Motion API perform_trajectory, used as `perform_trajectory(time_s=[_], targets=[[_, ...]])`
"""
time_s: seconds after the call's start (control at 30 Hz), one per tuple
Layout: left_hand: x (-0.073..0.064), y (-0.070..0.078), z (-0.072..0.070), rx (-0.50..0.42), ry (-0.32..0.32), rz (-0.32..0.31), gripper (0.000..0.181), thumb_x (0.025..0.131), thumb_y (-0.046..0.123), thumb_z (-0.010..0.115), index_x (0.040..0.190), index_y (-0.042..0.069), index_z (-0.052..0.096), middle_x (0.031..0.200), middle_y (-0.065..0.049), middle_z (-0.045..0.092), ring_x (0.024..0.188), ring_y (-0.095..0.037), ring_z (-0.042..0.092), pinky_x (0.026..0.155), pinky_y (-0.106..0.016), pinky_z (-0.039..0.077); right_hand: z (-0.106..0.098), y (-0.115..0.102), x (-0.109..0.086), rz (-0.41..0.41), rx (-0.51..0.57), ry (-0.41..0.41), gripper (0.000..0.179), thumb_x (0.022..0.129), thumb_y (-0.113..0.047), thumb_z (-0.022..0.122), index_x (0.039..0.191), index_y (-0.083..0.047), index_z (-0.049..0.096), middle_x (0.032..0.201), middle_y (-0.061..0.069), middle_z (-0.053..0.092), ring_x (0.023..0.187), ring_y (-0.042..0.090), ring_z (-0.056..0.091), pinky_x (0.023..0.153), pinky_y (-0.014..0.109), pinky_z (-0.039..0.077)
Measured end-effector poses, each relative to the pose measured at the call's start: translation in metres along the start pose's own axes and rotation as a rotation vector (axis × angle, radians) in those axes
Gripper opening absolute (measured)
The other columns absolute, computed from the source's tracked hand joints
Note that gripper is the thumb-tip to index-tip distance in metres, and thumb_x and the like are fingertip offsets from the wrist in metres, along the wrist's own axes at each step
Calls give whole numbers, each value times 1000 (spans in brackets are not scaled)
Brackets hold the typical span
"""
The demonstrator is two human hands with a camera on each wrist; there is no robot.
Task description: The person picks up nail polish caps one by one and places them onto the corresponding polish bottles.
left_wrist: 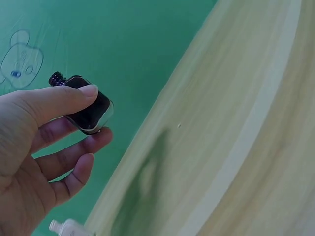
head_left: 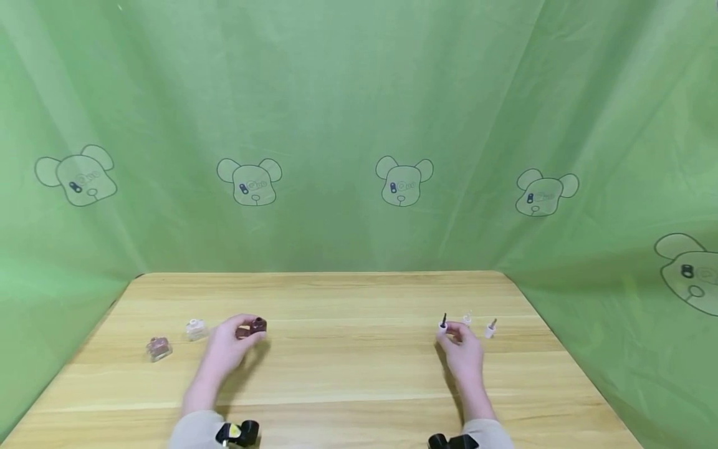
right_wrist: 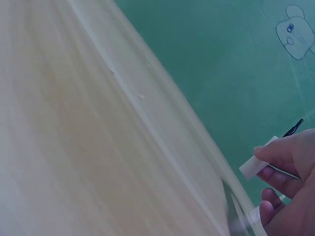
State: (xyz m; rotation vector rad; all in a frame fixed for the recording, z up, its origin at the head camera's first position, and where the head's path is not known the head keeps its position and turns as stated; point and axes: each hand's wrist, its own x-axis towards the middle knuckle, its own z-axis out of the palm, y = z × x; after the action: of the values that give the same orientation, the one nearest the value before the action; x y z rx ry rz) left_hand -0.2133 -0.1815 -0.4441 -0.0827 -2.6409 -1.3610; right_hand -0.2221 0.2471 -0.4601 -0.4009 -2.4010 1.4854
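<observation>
My left hand pinches a small dark nail polish bottle between thumb and fingers, above the left part of the table. The bottle has no cap, and its threaded neck shows in the left wrist view. Over on the right, my right hand holds a white nail polish cap with its dark brush pointing up. Left of my left hand stand a clear bottle and a mauve bottle, both uncapped. Beside my right hand are two more white brush caps, a nearer cap and a farther cap.
The wooden table fills the lower part of the head view. A green curtain with printed bear faces hangs behind it and along the sides. Both wrists carry black cameras.
</observation>
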Motion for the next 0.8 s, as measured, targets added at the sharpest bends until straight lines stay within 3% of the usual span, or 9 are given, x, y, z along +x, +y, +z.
perform_trajectory(time_s=[0.5,0.8], targets=[[5,16,42,0,-15,65,31,83,10,75,112,5,68,111,-14,71,81,-15,68,72,-28,59,31,-11,-4,-102,-58,-59,28,86,-9,68,112,1,65,115,22,68,112,38,56,99,51,46],[8,25,64,-32,-29,129,31,82,10,76,111,4,69,105,-13,71,80,-13,66,74,-27,58,37,-15,-6,-140,-79,-106,27,85,-8,70,111,-2,65,114,19,68,113,38,56,101,54,46]])
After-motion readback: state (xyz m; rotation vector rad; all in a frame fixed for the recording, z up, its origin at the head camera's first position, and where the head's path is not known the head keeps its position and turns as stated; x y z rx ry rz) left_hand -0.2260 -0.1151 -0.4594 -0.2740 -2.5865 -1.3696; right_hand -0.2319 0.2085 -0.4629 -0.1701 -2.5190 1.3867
